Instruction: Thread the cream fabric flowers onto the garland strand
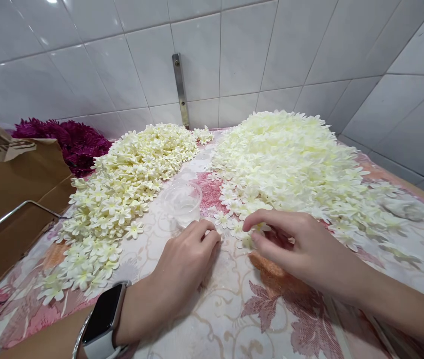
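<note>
My left hand rests on the patterned tablecloth, fingers curled under, just in front of a small clear plastic cup; what its fingertips hold is hidden. A smartwatch sits on that wrist. My right hand reaches in from the right, thumb and forefinger pinched on a cream fabric flower at the near edge of the right flower pile. A second pile of cream flowers stretches along the left of the cloth.
A cardboard box with a metal rod across it stands at the left. Magenta flowers lie behind it. White tiled walls close the back and right, with a metal strip on the back wall.
</note>
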### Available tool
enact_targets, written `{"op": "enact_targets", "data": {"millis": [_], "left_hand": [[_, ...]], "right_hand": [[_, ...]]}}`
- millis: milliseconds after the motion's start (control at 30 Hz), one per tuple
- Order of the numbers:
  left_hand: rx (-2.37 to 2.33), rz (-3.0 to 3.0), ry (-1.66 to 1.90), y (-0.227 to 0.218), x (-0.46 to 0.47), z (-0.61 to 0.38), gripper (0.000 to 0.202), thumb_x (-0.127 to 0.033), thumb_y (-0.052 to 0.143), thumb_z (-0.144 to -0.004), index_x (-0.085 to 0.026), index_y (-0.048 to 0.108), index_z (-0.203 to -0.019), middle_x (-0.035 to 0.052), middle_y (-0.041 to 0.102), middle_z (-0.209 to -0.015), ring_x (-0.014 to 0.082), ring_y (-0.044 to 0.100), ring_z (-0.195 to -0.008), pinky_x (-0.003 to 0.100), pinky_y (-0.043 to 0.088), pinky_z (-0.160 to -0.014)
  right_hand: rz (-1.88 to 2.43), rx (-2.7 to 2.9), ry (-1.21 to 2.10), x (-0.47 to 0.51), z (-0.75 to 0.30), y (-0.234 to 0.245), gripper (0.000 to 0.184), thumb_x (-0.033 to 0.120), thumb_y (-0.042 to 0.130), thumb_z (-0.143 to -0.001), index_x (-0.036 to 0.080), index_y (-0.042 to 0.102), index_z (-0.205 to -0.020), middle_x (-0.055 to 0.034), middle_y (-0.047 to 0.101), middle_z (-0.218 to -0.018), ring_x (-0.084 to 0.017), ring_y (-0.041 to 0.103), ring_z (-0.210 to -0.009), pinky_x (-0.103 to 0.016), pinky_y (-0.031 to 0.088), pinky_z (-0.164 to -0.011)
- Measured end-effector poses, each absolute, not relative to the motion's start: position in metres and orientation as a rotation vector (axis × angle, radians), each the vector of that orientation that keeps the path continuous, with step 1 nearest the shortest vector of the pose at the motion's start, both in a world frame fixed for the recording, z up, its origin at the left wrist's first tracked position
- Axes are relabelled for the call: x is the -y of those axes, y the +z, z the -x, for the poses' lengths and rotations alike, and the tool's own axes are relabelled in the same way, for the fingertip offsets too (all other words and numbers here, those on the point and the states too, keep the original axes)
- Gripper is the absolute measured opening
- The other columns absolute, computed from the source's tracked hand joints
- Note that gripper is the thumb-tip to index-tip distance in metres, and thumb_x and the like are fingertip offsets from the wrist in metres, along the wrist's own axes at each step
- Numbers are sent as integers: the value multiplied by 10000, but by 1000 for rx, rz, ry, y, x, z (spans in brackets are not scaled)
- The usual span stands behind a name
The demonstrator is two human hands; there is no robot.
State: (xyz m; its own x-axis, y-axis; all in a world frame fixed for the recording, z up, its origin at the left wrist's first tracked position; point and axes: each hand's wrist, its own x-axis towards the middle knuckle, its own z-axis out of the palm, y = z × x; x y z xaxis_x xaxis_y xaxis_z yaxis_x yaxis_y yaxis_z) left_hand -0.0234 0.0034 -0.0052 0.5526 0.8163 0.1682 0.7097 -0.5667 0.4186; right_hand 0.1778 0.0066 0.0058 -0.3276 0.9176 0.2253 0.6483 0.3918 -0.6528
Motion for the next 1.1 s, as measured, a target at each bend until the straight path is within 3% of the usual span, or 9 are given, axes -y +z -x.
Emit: {"op": "enact_targets", "data": {"millis": [33,133,333,433,700,800,900,1100], "left_hand": [[-1240,-2426,538,-4,-4,22,196,-151,398,-895,-196,580,-836,62,594,-892,184,553,-789,278,429,-687],[-1170,-2144,598,1,-3,18,166,-213,446,-898,-190,578,-799,32,585,-828,160,542,-758,252,410,-679],[-983,-1433,608,7,3,13,176,-337,569,-851,-186,589,-763,-39,501,-658,77,410,-545,192,316,-501],[-951,-1306,647,7,5,13,190,-362,605,-829,-181,604,-769,-41,503,-663,56,357,-510,185,273,-465],[-964,-1280,671,10,3,12,147,-306,597,-842,-183,584,-764,-45,500,-670,50,384,-512,157,305,-450],[-951,-1262,683,9,2,11,139,-296,587,-846,-184,580,-764,-38,521,-692,53,403,-528,147,326,-457],[-950,-1277,669,7,3,11,135,-293,586,-844,-182,584,-767,-31,531,-702,59,423,-552,144,352,-480],[-1061,-1199,699,4,4,9,156,-333,600,-830,-182,595,-793,-38,543,-652,44,406,-500,127,318,-437]], "right_hand": [[1366,2067,632,-7,-178,7,59,238,520,-769,213,544,-722,49,502,-519,-109,451,-447,-220,331,-425],[1383,2054,744,-7,-179,9,228,298,606,-745,213,409,-668,77,394,-521,-84,369,-461,-202,269,-420],[1149,1967,1568,-7,-185,13,288,254,632,-761,233,480,-1005,83,378,-612,-90,374,-550,-195,290,-476],[1089,1936,1634,-8,-186,12,110,249,597,-799,216,519,-868,79,354,-588,-87,337,-551,-200,241,-471],[991,1654,1866,-9,-186,8,199,351,619,-808,191,504,-784,52,464,-635,-82,397,-574,-200,285,-502],[1073,1686,1761,-9,-184,8,169,318,605,-802,189,508,-750,68,417,-578,-71,353,-515,-196,246,-458],[1233,1810,1446,-7,-178,9,152,279,573,-796,191,501,-696,74,374,-538,-72,324,-485,-202,228,-436],[1421,2070,807,-6,-177,7,175,309,495,-841,201,560,-720,53,465,-517,-94,402,-454,-215,280,-435]]}}
